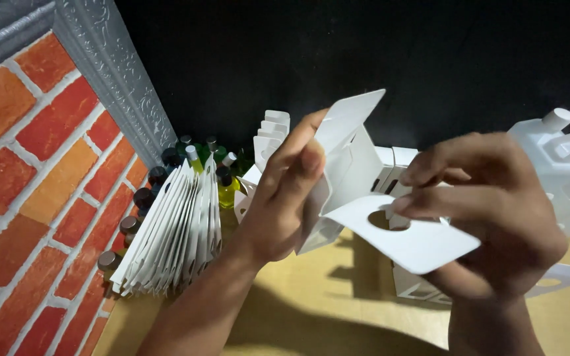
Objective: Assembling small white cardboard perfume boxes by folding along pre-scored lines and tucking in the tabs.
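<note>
Two hands hold one white die-cut cardboard carton [364, 198] above a tan work surface [338, 310]; the left hand [285, 198] is closed on the carton's left panels, thumb and fingers pinching, and the right hand [489, 217] grips the flap [410, 234] with its fingertips. The carton is part-folded, with one rounded flap pierced by one round hole and one pointed panel raised. Also shown: one fanned stack of flat white blanks [173, 231], a cluster of small capped bottles [199, 165] too crowded to count, and folded white cartons [555, 151] at right.

The left hand [278, 204] hides part of the white carton [364, 191].
</note>
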